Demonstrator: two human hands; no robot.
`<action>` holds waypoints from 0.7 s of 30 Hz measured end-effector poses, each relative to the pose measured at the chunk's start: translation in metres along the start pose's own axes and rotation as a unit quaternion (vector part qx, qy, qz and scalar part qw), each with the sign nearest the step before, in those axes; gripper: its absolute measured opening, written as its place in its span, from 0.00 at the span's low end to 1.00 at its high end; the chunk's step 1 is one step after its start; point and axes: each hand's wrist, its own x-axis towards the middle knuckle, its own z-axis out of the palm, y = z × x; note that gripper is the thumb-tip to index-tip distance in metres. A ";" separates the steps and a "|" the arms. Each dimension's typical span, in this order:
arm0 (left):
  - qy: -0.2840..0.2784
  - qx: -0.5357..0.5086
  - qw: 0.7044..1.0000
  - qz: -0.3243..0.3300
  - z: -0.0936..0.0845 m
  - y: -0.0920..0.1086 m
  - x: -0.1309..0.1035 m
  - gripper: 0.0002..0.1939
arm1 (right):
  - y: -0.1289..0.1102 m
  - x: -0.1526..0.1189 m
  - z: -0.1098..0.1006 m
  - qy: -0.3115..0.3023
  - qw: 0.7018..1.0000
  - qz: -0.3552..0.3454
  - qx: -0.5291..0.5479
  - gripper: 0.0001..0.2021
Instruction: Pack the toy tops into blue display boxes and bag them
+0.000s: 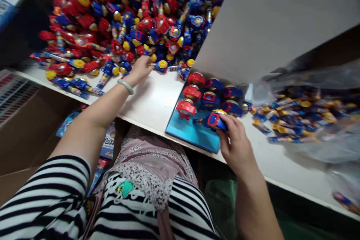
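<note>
My right hand (pixel 236 138) grips a blue plastic toy (pixel 216 120) with a red frame and a yellow round part, just above a shiny blue flat board (pixel 194 131). On that board stand red toys (pixel 186 108) in a column, with blue toys (pixel 210 100) in rows beside them. My left hand (pixel 141 68), with a pale bangle on its wrist, reaches to the front of a big pile of red and blue toys (pixel 146 22). Its fingertips pinch the end of a blue toy with a yellow round cap (pixel 161 66).
A tall white panel (pixel 242 26) rises behind the board. To the right, a clear plastic bag (pixel 315 146) holds many small blue and yellow wrapped tubes (pixel 298 116). An open cardboard box (pixel 25 135) and printed blue packs (pixel 108 142) are below the white tabletop's (pixel 146 101) front edge.
</note>
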 end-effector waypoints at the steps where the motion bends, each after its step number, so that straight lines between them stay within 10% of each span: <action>1: -0.023 0.037 0.999 0.010 0.005 0.006 0.001 0.16 | -0.001 0.003 0.002 0.001 1.000 -0.003 0.009 0.28; 6: -0.090 0.146 0.985 0.027 0.028 0.023 0.010 0.33 | 0.003 0.015 0.027 0.122 0.990 -0.035 0.068 0.31; 13: -0.047 0.050 0.998 0.009 0.030 0.044 0.043 0.24 | 0.012 0.008 0.040 0.025 0.997 -0.017 0.073 0.25; 21: 0.046 -0.128 0.959 -0.248 0.071 0.086 0.101 0.24 | 0.013 0.006 0.048 0.013 0.996 0.025 0.085 0.27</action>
